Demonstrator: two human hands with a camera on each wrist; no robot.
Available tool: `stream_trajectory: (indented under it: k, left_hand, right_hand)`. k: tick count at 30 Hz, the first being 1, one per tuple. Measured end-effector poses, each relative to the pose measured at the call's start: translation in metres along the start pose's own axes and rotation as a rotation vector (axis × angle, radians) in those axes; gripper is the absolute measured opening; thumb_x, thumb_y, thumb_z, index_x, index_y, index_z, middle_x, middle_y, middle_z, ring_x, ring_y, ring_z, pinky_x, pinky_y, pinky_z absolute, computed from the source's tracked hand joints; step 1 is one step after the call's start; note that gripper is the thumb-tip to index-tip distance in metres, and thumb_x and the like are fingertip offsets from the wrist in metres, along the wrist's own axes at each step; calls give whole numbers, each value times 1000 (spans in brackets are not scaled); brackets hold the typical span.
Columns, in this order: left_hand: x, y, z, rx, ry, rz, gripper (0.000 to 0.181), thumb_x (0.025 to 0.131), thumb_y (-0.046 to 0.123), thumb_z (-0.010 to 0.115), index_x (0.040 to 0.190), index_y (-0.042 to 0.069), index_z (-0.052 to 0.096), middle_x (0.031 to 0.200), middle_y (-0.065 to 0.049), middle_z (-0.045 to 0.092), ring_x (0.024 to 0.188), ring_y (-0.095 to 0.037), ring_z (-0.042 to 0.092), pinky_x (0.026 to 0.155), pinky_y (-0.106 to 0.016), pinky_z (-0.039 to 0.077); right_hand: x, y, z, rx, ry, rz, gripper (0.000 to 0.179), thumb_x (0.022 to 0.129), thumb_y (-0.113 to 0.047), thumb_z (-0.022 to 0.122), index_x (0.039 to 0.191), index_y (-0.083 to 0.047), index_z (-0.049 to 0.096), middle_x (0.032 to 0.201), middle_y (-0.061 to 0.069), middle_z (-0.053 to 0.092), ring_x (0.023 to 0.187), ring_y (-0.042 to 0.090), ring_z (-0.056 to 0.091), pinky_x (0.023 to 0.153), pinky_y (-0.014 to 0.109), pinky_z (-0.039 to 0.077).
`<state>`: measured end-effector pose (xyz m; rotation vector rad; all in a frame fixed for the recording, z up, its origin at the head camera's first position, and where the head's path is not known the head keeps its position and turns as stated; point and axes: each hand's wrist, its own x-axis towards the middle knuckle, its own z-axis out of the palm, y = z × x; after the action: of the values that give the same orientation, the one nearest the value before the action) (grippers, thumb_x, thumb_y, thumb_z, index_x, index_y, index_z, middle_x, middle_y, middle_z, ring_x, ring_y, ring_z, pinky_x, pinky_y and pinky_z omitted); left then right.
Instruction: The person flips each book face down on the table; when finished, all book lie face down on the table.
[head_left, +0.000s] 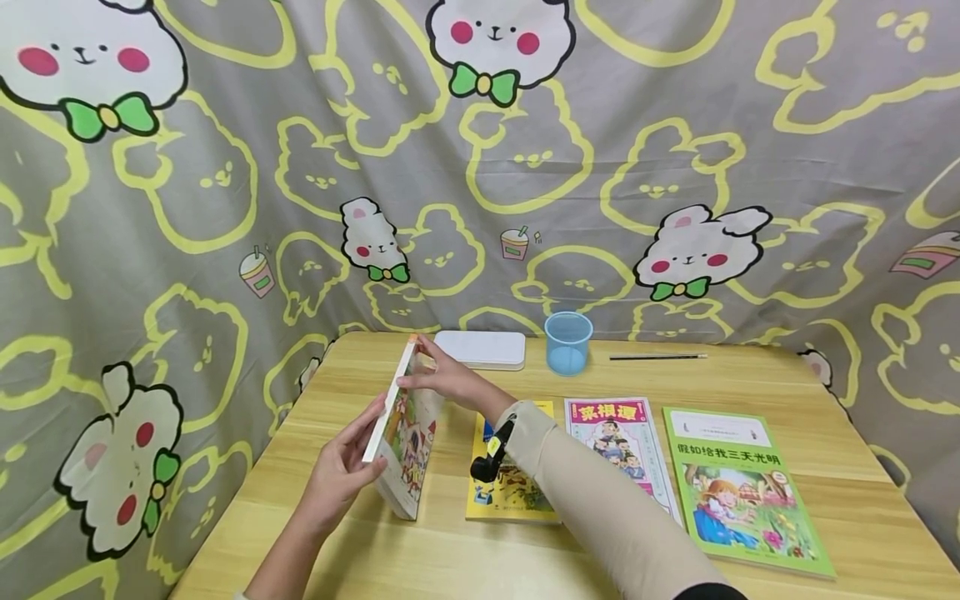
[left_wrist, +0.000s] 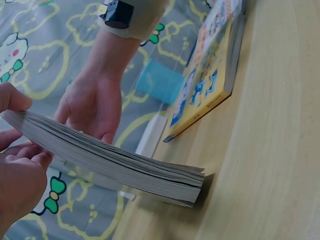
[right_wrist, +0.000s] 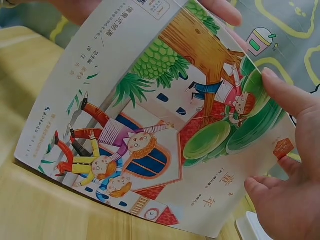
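You're standing the picture book (head_left: 405,437) on its lower edge on the counter (head_left: 420,558), left hand (head_left: 341,475) gripping the near edge, right hand (head_left: 442,379) pinching the far top (steadying it upright).

This looks like a kid's reading corner at home. A gray cloth (head_left: 480,208) with white bunnies, green bows and yellow bunny shapes hangs all around a small wooden table (head_left: 825,375). Past the book being held up sit a white box (head_left: 480,349), a blue cup (head_left: 567,342) and a pencil (head_left: 657,357). Three picture books (head_left: 742,492) lie flat on the table to its right.
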<state>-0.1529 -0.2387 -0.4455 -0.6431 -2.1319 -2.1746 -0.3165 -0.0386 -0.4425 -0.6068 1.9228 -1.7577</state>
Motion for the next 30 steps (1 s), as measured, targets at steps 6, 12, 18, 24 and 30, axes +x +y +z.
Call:
stream_trajectory:
  k: [6, 12, 18, 24, 30]
  left_hand:
    - [-1, 6, -6, 55, -21, 1, 80, 87, -22, 60, 158, -8, 28, 170, -19, 20, 146, 2, 36, 112, -17, 39]
    - [-1, 14, -12, 101, -63, 7, 82, 86, -25, 57, 160, -4, 28, 169, -25, 18, 147, -3, 35, 106, -17, 45]
    - [-2, 16, -9, 137, -96, 27, 81, 86, -24, 59, 159, -5, 29, 169, -23, 18, 150, -6, 32, 114, -16, 36]
    - [-2, 11, -1, 168, -108, 58, 80, 86, -23, 60, 158, -6, 31, 169, -21, 20, 155, -15, 26, 117, -16, 30]
    - [-1, 4, 9, 173, -122, 49, 81, 86, -21, 63, 158, -6, 30, 170, -20, 18, 156, -17, 24, 119, -18, 27]
  right_hand:
    - [3, 1, 5, 83, -1, -17, 104, 91, -31, 80, 165, -41, 8, 172, 1, 14, 155, 38, 23, 120, 54, 34]
    - [6, 4, 13, 215, 0, -38, 106, 91, -21, 79, 166, -40, 5, 173, 2, 12, 153, 37, 30, 123, 53, 30]
    - [4, 6, 13, 292, -13, -43, 105, 93, -13, 77, 165, -42, 7, 173, 3, 10, 153, 37, 29, 123, 50, 31]
    - [-2, 7, 6, 322, -40, -56, 103, 94, -6, 73, 165, -42, 7, 173, 3, 8, 156, 34, 25, 121, 46, 35]
    - [-6, 13, -5, 310, -45, -63, 103, 94, -2, 72, 165, -42, 9, 173, 4, 8, 152, 35, 32, 118, 42, 40]
